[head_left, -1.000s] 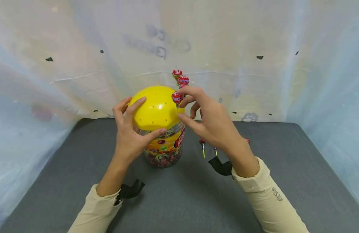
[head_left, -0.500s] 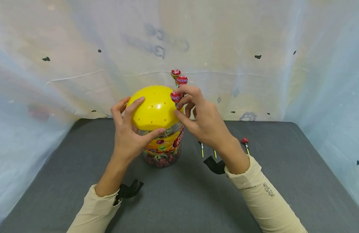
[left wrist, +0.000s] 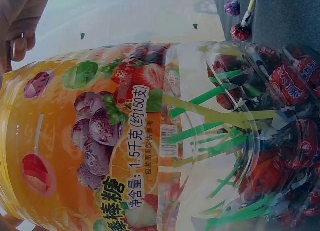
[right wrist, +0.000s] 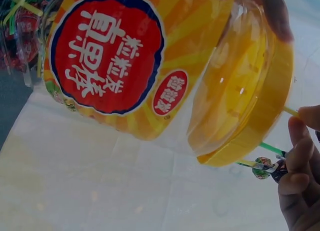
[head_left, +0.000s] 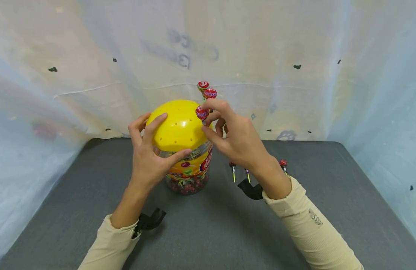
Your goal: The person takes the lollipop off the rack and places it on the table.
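Note:
A clear candy jar (head_left: 188, 185) with a domed yellow lid (head_left: 177, 125) stands upright on the table, packed with wrapped lollipops. My left hand (head_left: 148, 159) grips the lid from the left, thumb along its lower edge in front. My right hand (head_left: 239, 138) pinches a red-wrapped lollipop (head_left: 202, 113) just below its head; in the right wrist view its pale yellow stick (right wrist: 290, 111) meets the lid's side. Behind that hand, more red lollipops (head_left: 210, 93) stick up from the lid's right side on green and yellow sticks. Small holes dot the lid's top.
Loose lollipops lie on the grey table (head_left: 208, 232) right of the jar, one lollipop (head_left: 283, 163) beyond the right wrist and others (head_left: 233, 172) partly under the forearm. Black straps (head_left: 150, 220) hang at both wrists. A pale curtain (head_left: 248, 56) closes off the back and sides.
My right thumb and fingers have drawn together on the lollipop's stick, and the hand has shifted slightly left. The left hand keeps its grip on the lid.

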A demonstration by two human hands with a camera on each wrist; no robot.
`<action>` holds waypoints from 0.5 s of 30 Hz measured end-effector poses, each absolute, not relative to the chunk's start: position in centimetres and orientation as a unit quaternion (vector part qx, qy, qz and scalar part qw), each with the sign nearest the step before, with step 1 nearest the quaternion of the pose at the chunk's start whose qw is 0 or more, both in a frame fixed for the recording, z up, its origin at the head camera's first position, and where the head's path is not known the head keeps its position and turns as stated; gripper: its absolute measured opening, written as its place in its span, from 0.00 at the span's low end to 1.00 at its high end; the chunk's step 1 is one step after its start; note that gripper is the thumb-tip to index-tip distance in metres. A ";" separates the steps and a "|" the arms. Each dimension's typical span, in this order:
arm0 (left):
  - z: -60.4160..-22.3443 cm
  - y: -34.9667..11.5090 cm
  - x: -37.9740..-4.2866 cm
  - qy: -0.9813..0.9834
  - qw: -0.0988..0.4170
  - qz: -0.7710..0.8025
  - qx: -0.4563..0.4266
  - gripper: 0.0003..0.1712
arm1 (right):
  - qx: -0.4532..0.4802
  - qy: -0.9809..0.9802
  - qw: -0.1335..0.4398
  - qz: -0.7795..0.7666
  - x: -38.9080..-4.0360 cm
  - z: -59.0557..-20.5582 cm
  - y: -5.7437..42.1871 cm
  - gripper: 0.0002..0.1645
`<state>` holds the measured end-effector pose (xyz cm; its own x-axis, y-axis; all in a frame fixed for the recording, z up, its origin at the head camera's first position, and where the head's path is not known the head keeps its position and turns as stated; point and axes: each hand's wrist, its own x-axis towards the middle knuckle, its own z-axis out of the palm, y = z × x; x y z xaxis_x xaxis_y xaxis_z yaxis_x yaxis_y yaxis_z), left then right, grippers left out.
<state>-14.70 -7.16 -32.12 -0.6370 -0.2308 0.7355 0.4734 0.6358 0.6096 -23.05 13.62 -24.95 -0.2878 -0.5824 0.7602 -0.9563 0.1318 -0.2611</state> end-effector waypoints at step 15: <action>-32.2 -7.2 -14.8 -0.795 0.423 -0.426 -0.086 0.51 | 0.501 -0.699 0.238 0.452 -22.1 -24.4 15.1 0.28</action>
<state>-14.80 -7.24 -32.16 -0.6277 -0.2237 0.7456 0.4970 0.6221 0.6050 -22.07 15.05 -24.41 -0.3853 -0.4842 0.7856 -0.9150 0.0896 -0.3935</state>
